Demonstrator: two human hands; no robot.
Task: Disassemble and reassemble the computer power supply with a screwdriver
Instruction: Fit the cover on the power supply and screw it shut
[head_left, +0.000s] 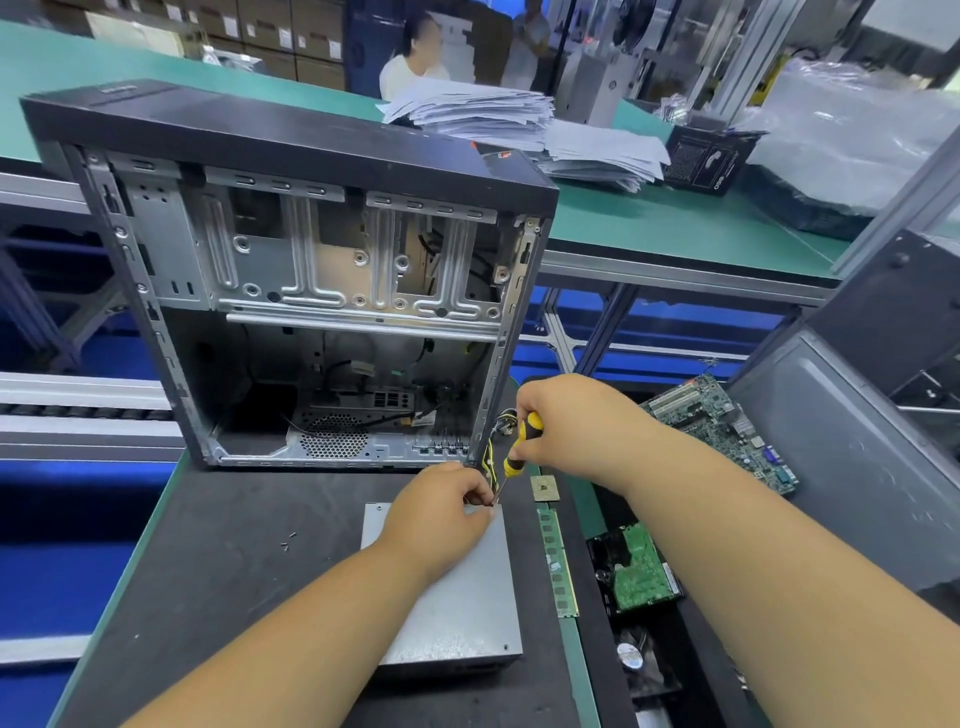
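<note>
The grey metal power supply (457, 597) lies flat on the black mat in front of me, its coloured cables running off at its far right corner. My right hand (576, 426) grips the yellow-and-black screwdriver (519, 447), whose tip points down at the power supply's far right corner. My left hand (441, 514) rests on the power supply's top and pinches something small right at the screwdriver's tip; the thing itself is too small to make out. Two loose screws (288, 540) lie on the mat to the left.
An open, empty computer case (291, 218) stands upright just behind the power supply. To the right lie a CPU chip (545, 488), a RAM stick (557, 564), a hard drive (641, 571) and a motherboard (727, 426). A grey side panel (852, 467) leans at the far right. Paper stacks sit on the green bench beyond.
</note>
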